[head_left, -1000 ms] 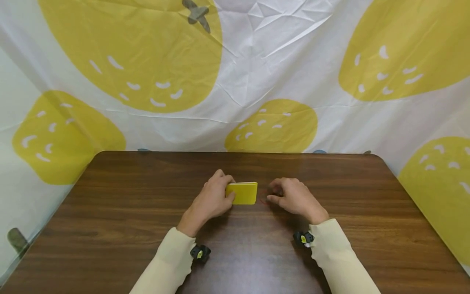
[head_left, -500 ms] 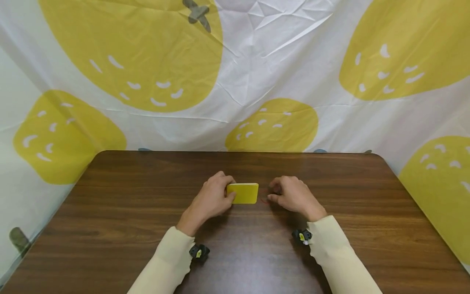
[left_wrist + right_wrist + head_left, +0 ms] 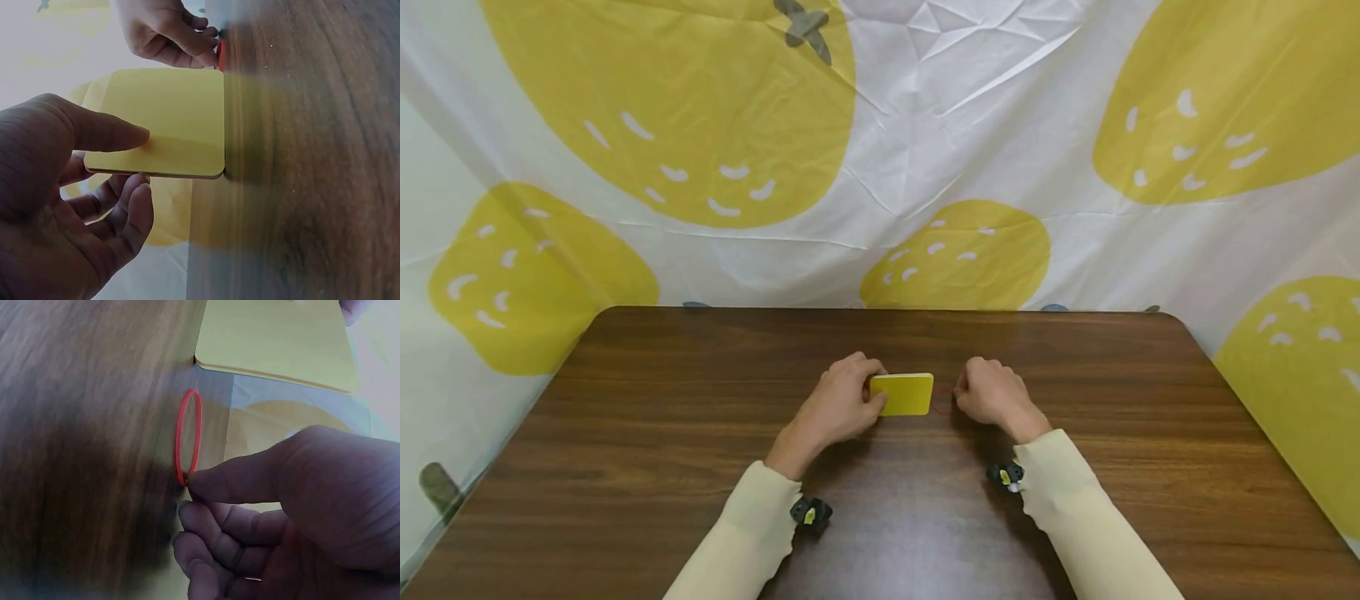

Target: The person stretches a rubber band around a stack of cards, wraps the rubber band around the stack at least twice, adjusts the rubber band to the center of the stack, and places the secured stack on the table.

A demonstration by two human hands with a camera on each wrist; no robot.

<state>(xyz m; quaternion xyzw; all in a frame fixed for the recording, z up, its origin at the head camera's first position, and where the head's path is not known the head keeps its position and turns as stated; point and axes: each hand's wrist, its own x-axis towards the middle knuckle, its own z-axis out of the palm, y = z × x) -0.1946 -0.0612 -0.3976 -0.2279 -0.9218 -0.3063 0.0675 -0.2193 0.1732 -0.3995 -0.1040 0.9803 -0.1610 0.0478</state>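
A thin yellow stack of cards [image 3: 910, 396] with rounded corners stands on its long edge at the table's middle. My left hand [image 3: 835, 406] pinches its left end, with the thumb [image 3: 119, 133] flat on the near face and the fingers behind. To the right, my right hand [image 3: 994, 395] pinches a red rubber band [image 3: 179, 440] between thumb and fingertips. In the right wrist view the band hangs out as a narrow loop, its far end pointing at the stack's lower corner, with a small gap between them. The other right fingers are curled.
The brown wooden table [image 3: 662, 467] spreads around both hands. Behind it hangs a white cloth [image 3: 895, 158] with large yellow fruit prints, also running along both sides. A small black camera [image 3: 811, 514] sits on each wrist.
The right hand has turned and its fingers have drawn in on the rubber band. The left hand and the card stack have shifted slightly right, and the stack's edges look more even.
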